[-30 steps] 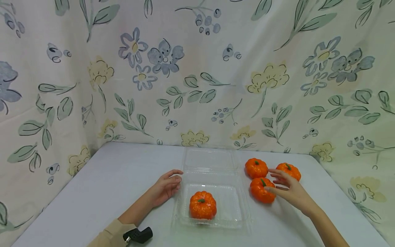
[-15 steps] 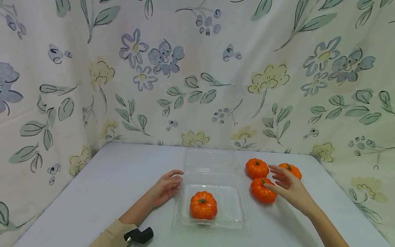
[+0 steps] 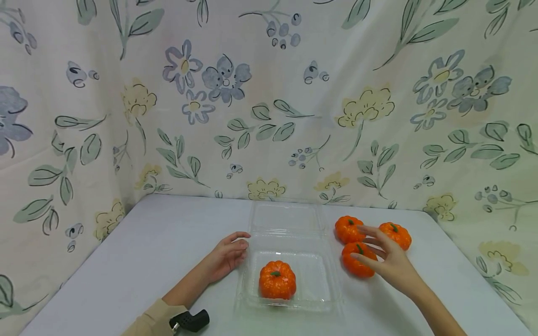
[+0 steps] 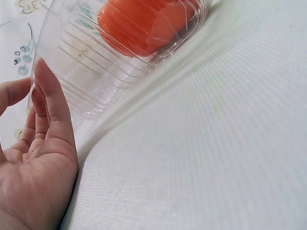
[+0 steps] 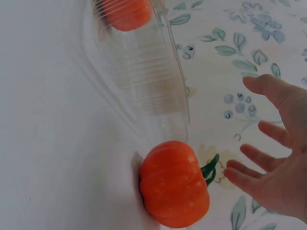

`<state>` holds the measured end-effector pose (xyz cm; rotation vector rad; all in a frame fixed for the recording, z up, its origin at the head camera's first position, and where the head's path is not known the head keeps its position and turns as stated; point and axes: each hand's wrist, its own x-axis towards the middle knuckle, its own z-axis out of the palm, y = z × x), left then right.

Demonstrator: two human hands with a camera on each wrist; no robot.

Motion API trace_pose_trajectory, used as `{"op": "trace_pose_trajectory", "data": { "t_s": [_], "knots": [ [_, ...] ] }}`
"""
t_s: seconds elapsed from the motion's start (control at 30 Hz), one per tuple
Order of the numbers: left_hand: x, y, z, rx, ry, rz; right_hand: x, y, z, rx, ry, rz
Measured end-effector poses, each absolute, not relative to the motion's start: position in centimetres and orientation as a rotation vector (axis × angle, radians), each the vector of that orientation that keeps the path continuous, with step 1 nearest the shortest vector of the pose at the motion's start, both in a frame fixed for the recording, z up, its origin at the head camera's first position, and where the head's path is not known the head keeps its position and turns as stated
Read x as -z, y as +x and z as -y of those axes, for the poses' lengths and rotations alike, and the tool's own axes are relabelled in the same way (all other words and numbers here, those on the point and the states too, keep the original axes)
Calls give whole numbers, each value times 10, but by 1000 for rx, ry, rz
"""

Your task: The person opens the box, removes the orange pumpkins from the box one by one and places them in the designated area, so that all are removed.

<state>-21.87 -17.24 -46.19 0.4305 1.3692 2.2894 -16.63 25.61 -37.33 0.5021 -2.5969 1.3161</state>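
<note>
A clear plastic clamshell container lies with its lid folded back; one orange toy pumpkin sits in its front left part. At the container's left side is my left hand, its fingertips at the rim, seemingly touching it. My right hand hovers with spread fingers over the nearest pumpkin outside the container, holding nothing. In the right wrist view a gap shows between that hand and the pumpkin with its green stem. Behind it is another pumpkin, partly covered by the fingers.
A third loose pumpkin stands farther right, behind my right hand. The white table ends at a floral curtain at the back and sides. A black device is strapped at my left sleeve.
My right hand drew back slightly right, then moved left over the nearest pumpkin. My left hand and the pumpkins stay in place.
</note>
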Motion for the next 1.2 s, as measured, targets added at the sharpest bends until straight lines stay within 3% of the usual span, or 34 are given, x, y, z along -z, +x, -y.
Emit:
{"op": "trace_pose_trajectory", "data": {
  "t_s": [1.2],
  "knots": [
    [460, -218, 172, -2300, 401, -1349, 377, -154, -220, -1419, 658, 2554]
  ]
}}
